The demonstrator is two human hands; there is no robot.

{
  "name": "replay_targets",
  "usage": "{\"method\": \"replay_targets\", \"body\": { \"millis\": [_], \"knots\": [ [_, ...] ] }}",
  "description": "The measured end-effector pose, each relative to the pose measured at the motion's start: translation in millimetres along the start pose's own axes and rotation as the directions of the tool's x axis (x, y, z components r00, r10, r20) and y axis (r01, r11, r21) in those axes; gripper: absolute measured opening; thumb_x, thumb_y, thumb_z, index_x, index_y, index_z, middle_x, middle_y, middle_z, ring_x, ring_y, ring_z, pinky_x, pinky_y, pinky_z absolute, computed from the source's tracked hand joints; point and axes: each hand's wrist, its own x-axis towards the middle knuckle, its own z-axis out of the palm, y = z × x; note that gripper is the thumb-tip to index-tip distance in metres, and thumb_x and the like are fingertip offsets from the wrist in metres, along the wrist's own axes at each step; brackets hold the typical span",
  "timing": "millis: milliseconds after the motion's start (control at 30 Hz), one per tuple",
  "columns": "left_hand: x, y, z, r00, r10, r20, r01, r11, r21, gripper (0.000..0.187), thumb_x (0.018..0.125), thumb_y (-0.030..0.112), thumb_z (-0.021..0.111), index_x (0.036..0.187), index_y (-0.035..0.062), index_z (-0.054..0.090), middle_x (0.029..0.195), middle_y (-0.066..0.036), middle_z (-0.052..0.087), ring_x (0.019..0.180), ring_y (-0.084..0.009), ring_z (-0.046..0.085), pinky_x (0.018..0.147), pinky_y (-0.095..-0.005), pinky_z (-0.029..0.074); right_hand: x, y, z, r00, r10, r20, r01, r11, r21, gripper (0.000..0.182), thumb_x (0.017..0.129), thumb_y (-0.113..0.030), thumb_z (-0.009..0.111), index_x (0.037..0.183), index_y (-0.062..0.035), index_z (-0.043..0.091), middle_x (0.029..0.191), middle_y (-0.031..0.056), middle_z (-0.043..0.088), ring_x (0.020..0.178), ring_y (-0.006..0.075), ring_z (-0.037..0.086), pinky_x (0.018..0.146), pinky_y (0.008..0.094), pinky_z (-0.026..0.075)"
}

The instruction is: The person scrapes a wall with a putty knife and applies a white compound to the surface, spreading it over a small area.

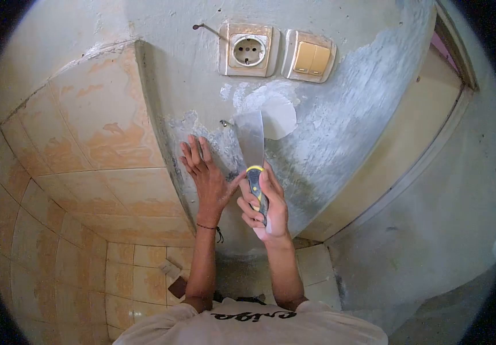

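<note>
My right hand point(266, 201) is wrapped round the black and yellow handle of a putty knife point(251, 138). Its wide metal blade points up the wall and lies over the left part of a white filler patch point(279, 115). To the left, my left hand point(206, 178) rests with fingers spread on the grey, scuffed wall point(328, 132), its thumb reaching toward the knife handle. A small metal hook or screw point(225, 123) sticks out of the wall just above my left fingers, beside the blade.
Above the patch are a wall socket point(248, 50) and a double switch point(311, 58), with a nail point(198, 27) at upper left. Orange-patterned tiles point(104, 115) form a protruding edge at left. A door point(397, 144) stands at right. Small pieces lie on the floor below.
</note>
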Motion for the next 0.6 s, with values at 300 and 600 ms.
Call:
{"method": "replay_targets", "body": {
  "millis": [300,600],
  "knots": [
    [0.5,-1.4,-0.5,1.000,0.003,0.009,-0.003,1.000,-0.021,0.133,0.068,0.055,0.086,0.160,0.0010,0.006,0.167,-0.024,0.004,0.154,-0.0460,-0.001,0.122,-0.0622,0.003,-5.8,0.6,0.6,1.000,0.000,-0.024,-0.001,0.997,-0.075,0.039,0.111,-0.035,0.040,0.144,-0.0156,0.042,0.068,-0.0021,0.037,0.043,0.0032,0.030,0.032,0.0165,0.020],
    [-0.3,-4.6,-3.1,0.999,0.021,0.040,-0.021,1.000,0.007,0.132,0.066,0.046,0.089,0.160,0.0004,0.007,0.166,-0.025,0.004,0.153,-0.0475,0.002,0.122,-0.0633,0.008,-12.0,8.2,1.2,0.998,0.039,-0.044,-0.042,0.996,-0.081,0.031,0.111,-0.034,0.040,0.133,-0.0141,0.048,0.068,-0.0015,0.038,0.043,0.0036,0.031,0.033,0.0168,0.021]
  ]
}}
